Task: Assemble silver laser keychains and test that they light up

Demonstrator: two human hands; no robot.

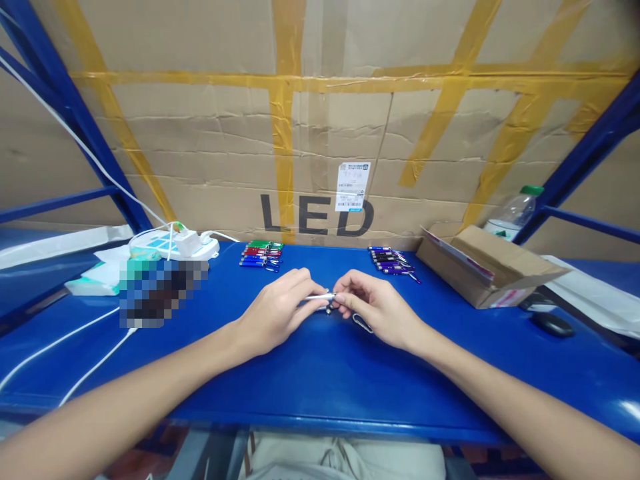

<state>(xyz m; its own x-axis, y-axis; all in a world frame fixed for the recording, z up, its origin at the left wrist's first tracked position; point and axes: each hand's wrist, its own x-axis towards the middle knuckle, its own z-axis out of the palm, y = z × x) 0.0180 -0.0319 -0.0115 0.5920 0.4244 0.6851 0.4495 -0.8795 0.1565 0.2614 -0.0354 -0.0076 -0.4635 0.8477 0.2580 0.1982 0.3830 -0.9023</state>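
In the middle of the blue table, my left hand point(280, 308) pinches a slim, silvery-white pen-shaped tube point(320, 297) between thumb and fingers. The tube lies about level and points to the right. My right hand point(377, 307) is closed around its right end with thumb and fingertips, so that end is partly covered. Small metal pieces point(329, 309) show just under the tube between the hands; their kind is too small to make out. A dark loop with a pale edge point(363, 323) lies beneath my right hand.
Green, red and blue pen-shaped tubes point(260, 255) lie at the back left, and blue, purple and black ones point(393, 260) at the back right. A power strip point(203, 247) and cables are left. An open carton point(475, 267), black mouse point(552, 324) and bottle point(517, 210) stand right. Cardboard point(225, 160) walls the back.
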